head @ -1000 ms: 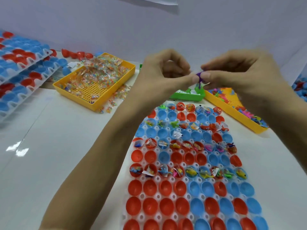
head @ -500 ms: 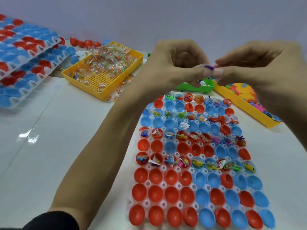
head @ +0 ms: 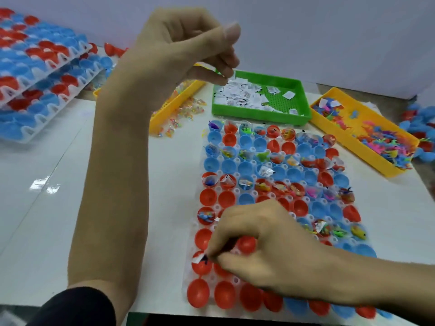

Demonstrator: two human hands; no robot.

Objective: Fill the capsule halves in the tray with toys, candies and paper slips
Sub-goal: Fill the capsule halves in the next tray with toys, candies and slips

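Lay flat on the glossy white table (head: pixel 70 184): clear plastic tray (head: pixel 213 276) of red and blue capsule halves, far rows filled. Hung raised above the green plastic basket of white paper slips (head: pixel 296 85): left hand (head: pixel 188 45), fingers curled, nothing visibly held. Reached low: right hand (head: pixel 266 245), fingertips pinching a small dark toy with a white paper slip (head: pixel 200 258) into a near-left red capsule half (head: pixel 200 267).

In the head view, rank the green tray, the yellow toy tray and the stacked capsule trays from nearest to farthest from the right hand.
From the right hand:
1. Green tray, straight behind the capsule tray.
2. Yellow toy tray, far right; close to the green tray's distance.
3. Stacked capsule trays, far left.
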